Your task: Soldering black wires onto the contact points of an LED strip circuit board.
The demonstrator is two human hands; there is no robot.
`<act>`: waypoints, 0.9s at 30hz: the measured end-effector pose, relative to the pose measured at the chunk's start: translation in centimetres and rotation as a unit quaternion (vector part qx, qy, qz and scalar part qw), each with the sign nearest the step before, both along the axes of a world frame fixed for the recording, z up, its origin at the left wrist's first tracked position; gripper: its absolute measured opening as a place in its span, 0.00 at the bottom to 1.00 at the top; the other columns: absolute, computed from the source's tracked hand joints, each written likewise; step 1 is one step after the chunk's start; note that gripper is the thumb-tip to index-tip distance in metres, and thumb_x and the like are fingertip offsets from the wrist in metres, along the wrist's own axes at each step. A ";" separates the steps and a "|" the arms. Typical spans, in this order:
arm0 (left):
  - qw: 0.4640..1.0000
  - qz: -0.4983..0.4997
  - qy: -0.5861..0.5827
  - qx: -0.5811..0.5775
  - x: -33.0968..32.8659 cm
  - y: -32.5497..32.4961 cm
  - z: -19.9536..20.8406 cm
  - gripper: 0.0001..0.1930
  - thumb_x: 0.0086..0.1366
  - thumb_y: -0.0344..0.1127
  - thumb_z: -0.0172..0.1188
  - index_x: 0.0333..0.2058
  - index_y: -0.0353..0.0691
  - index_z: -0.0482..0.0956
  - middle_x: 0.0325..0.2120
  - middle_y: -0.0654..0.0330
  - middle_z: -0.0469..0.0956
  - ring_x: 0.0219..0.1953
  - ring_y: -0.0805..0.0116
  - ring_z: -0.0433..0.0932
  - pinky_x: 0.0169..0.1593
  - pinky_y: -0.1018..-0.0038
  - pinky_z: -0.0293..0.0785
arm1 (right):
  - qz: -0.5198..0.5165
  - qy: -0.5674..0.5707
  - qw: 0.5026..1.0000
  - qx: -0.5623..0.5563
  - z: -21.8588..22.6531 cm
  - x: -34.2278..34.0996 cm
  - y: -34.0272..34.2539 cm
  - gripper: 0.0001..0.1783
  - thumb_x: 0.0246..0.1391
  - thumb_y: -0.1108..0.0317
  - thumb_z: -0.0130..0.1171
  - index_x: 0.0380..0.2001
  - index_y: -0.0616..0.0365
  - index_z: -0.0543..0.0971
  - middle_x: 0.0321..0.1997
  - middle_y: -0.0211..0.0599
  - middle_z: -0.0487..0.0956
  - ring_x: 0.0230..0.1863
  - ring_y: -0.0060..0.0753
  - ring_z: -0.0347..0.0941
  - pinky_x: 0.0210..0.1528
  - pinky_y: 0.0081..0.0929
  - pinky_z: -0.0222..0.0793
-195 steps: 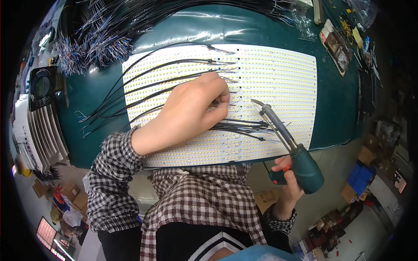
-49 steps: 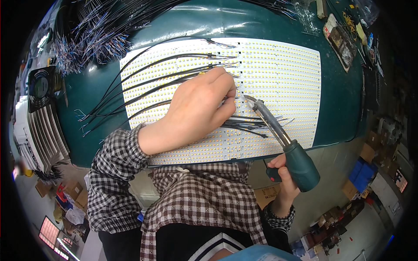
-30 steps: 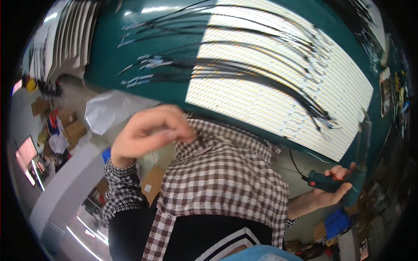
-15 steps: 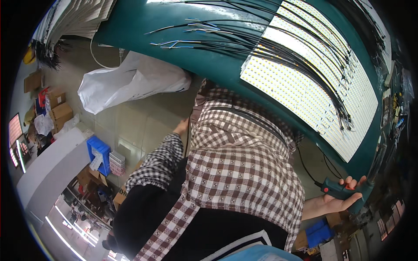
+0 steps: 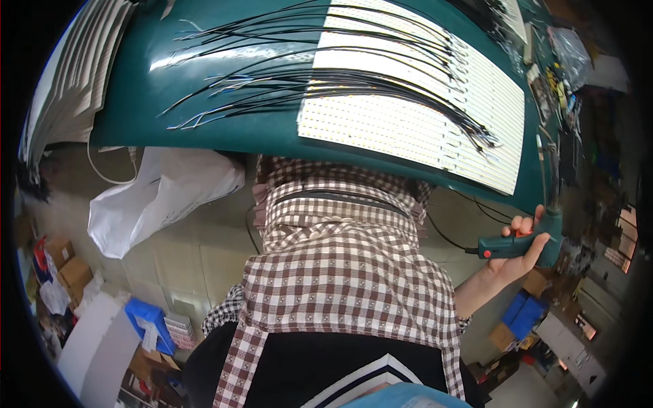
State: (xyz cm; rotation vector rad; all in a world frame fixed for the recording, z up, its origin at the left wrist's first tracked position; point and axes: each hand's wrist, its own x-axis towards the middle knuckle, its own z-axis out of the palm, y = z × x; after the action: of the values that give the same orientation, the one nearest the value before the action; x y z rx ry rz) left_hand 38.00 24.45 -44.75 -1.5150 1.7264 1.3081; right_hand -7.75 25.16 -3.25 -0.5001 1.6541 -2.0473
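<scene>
My right hand (image 5: 522,253) is closed round the handle of a green soldering gun (image 5: 500,247) with a red trigger, beyond the table's right end. Its slim metal front points up and away, and a black cord (image 5: 445,238) trails from the handle. My left hand is out of sight; only its checked sleeve (image 5: 223,314) shows beside the apron. On the green table (image 5: 204,132) lies a white LED panel (image 5: 381,129) with rows of small yellow dots. Several black cables (image 5: 401,92) lie across it, their stripped blue and white ends over the table to the left.
A pile of white panels (image 5: 75,75) rises at the table's left end. Below hangs a white plastic bag (image 5: 163,197) by a white cord. Tools and a clear plastic bag (image 5: 570,58) crowd the far right. Blue crates (image 5: 146,323) and cardboard boxes (image 5: 73,273) stand on the floor.
The view has turned, so the table and panel appear further left and more level. My left hand has gone out of view. My right hand keeps hold of the soldering gun.
</scene>
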 end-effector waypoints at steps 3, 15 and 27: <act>0.999 -0.033 -0.004 0.004 -0.7 -0.2 0.3 0.22 0.56 0.48 0.58 0.36 0.31 0.79 0.36 0.44 0.80 0.39 0.52 0.81 0.43 0.63 0.76 | -0.007 0.005 1.000 -0.012 -0.3 0.2 0.2 0.31 0.62 0.49 0.51 0.57 0.65 0.65 0.29 0.30 0.70 0.34 0.25 0.68 0.29 0.20 0.71; 0.983 -0.164 -0.083 0.005 4.0 -4.1 4.5 0.17 0.54 0.44 0.58 0.32 0.33 0.81 0.33 0.45 0.81 0.37 0.52 0.81 0.41 0.63 0.77 | -0.004 -0.010 0.998 -0.058 -0.9 0.8 0.6 0.28 0.64 0.54 0.48 0.56 0.68 0.66 0.29 0.33 0.72 0.35 0.28 0.73 0.29 0.21 0.77; 0.951 -0.253 -0.177 0.001 4.7 -11.8 15.8 0.13 0.52 0.40 0.59 0.28 0.35 0.83 0.31 0.46 0.81 0.34 0.52 0.82 0.40 0.63 0.77 | -0.016 0.004 0.999 -0.032 -1.4 0.6 1.2 0.29 0.63 0.53 0.49 0.57 0.67 0.65 0.28 0.31 0.70 0.34 0.25 0.69 0.30 0.19 0.73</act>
State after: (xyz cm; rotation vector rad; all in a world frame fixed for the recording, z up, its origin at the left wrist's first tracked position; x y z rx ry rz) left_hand 42.73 12.62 -28.96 -1.1111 1.7140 0.7265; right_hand -7.17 26.32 -4.63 -0.5080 1.6159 -2.1297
